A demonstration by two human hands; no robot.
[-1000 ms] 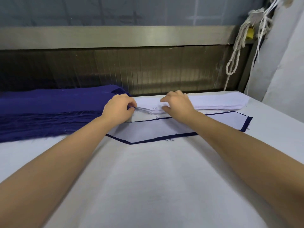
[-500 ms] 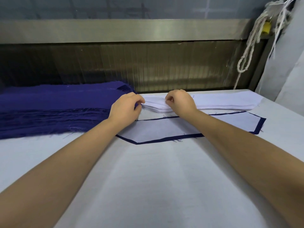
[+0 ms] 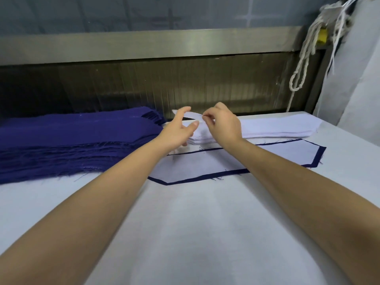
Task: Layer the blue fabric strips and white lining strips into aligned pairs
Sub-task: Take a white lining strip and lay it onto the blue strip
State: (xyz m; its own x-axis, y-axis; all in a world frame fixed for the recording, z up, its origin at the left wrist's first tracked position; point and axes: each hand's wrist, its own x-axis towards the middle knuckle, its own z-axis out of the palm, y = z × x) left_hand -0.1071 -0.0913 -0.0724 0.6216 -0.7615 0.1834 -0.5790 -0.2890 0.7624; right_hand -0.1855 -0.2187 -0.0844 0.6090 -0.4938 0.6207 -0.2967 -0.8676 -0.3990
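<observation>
A thick stack of blue fabric strips (image 3: 78,138) lies at the back left of the table. To its right lies a stack of white lining strips (image 3: 273,128). In front of that stack lies a laid pair (image 3: 216,163), a white strip on a blue one with a blue border showing. My right hand (image 3: 223,122) pinches the left end of the top white lining strip (image 3: 192,115) and lifts it off the stack. My left hand (image 3: 178,130) hovers beside that lifted end with fingers spread, holding nothing.
The work surface is a white padded table (image 3: 185,233). A dark ribbed panel under a metal rail (image 3: 144,46) runs along the back. White cords (image 3: 302,64) hang at the back right beside a grey cloth-covered wall.
My right hand has raised the end of the top white lining strip off the stack. My left hand has let go of the stack's edge and opened. The camera tilted slightly.
</observation>
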